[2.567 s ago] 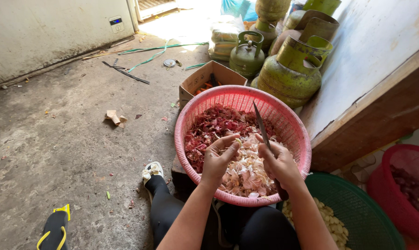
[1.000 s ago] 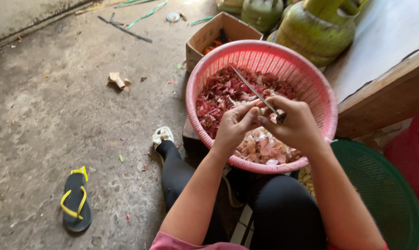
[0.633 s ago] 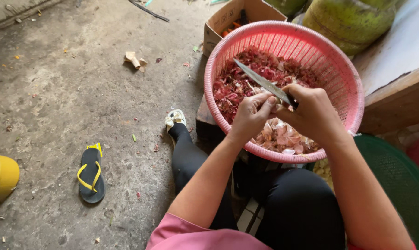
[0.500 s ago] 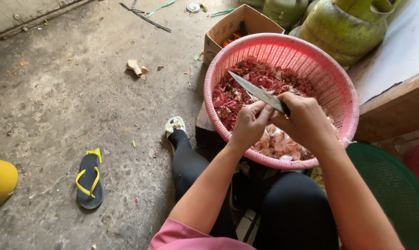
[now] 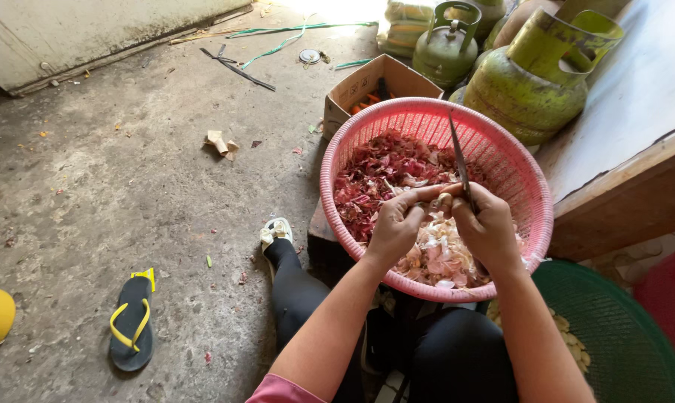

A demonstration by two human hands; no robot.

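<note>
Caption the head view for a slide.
Both hands peel a clove with a knife over a pink basket of skins.

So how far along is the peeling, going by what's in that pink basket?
Plenty looks done: the pink basket is heaped with red and pale peels. In hand: the left hand pinches a small pale clove, while the right hand holds a knife against it, blade pointing up. What is left cannot be judged; the green basket holds pale pieces, peeled or not, I cannot tell.
</note>
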